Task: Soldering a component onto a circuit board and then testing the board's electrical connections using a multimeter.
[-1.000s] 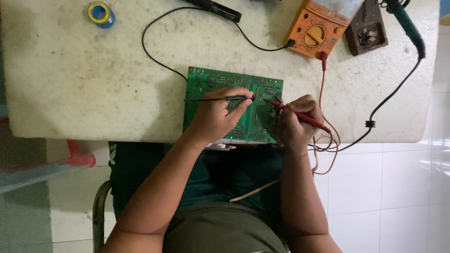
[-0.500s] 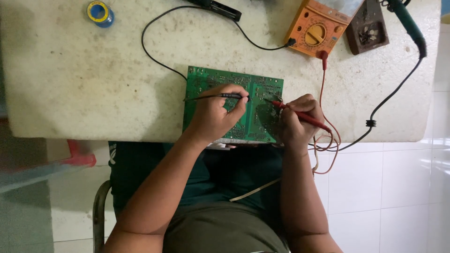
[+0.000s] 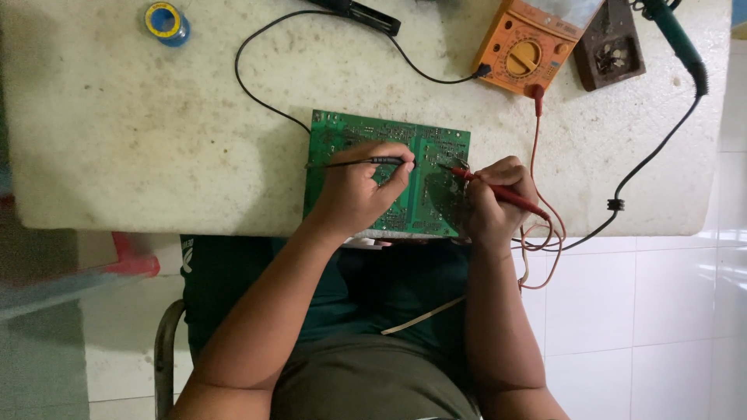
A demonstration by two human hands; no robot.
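A green circuit board [image 3: 436, 144] lies at the near edge of a worn white table [image 3: 156, 140]. My left hand [image 3: 354, 194] rests on the board and grips a black test probe [image 3: 366, 162], which lies nearly flat with its tip at the board's left edge. My right hand [image 3: 494, 206] holds a red test probe [image 3: 498, 190] like a pen, its tip touching the board's middle right. Black and red leads run up to an orange multimeter [image 3: 529, 43] at the back.
A blue and yellow solder spool [image 3: 166, 22] sits at the back left. A dark stand [image 3: 611, 50] and a green-handled soldering iron [image 3: 673, 35] with a black cord are at the back right. White tiled floor shows on the right, a chair frame [image 3: 165, 350] below.
My left hand and the black probe have shifted very slightly to the left on the board. My right hand and the red probe stay put.
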